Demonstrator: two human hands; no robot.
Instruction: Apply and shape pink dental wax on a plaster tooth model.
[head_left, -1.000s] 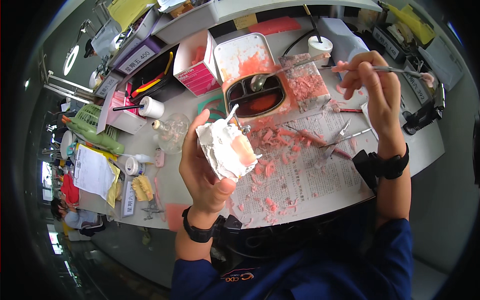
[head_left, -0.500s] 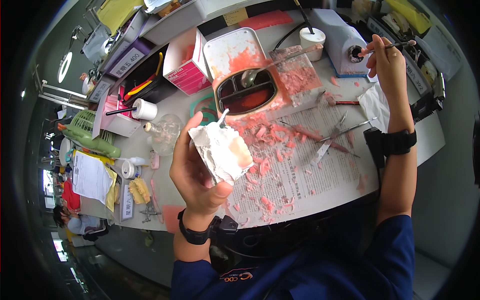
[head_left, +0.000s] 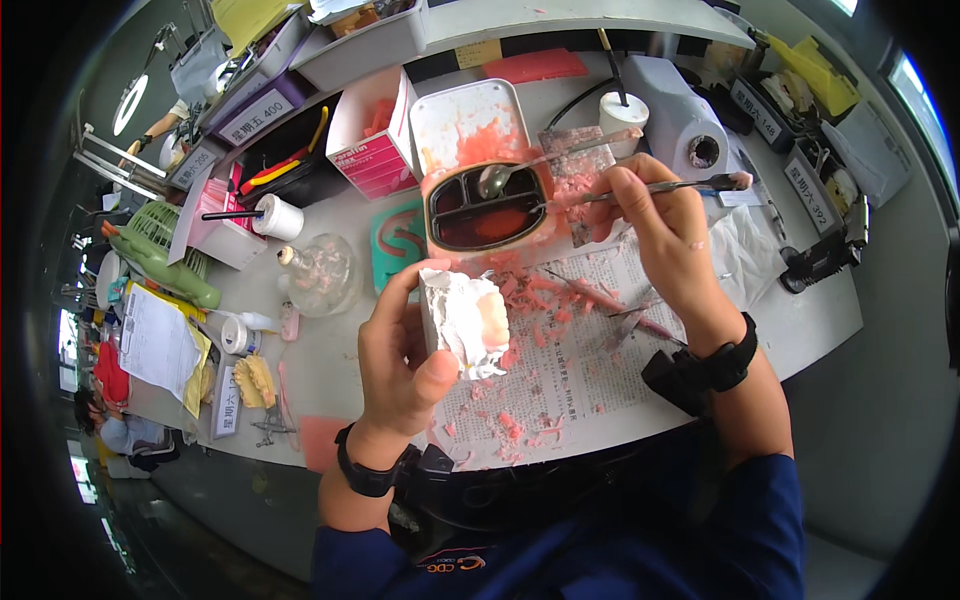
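Note:
My left hand (head_left: 392, 350) is closed around a white plaster dental cast (head_left: 455, 325), holding it above the bench with tooth-coloured teeth on its right side. My right hand (head_left: 668, 240) pinches a thin wax-carving tool (head_left: 712, 184); its pinkish tip reaches left to the right edge of the wax pot (head_left: 434, 238). Dark reddish molten wax lies in the pot's compartments. Across its far rim rests a long-handled metal spoon (head_left: 492, 181). Whether the carving tool's tip touches the wax, I cannot tell.
Pink wax shavings (head_left: 535, 300) litter a newspaper (head_left: 570, 385), where more carving tools (head_left: 640, 325) lie. A glass flask (head_left: 322, 275) stands left of my left hand. Behind are a pink-and-white box (head_left: 372, 150), a white jar (head_left: 622, 108) and a grey-white machine with a round opening (head_left: 703, 152).
My right hand has brought the carving tool from the machine's opening leftward and nearer, to the wax pot. My left hand has turned the dental cast and shifted it slightly.

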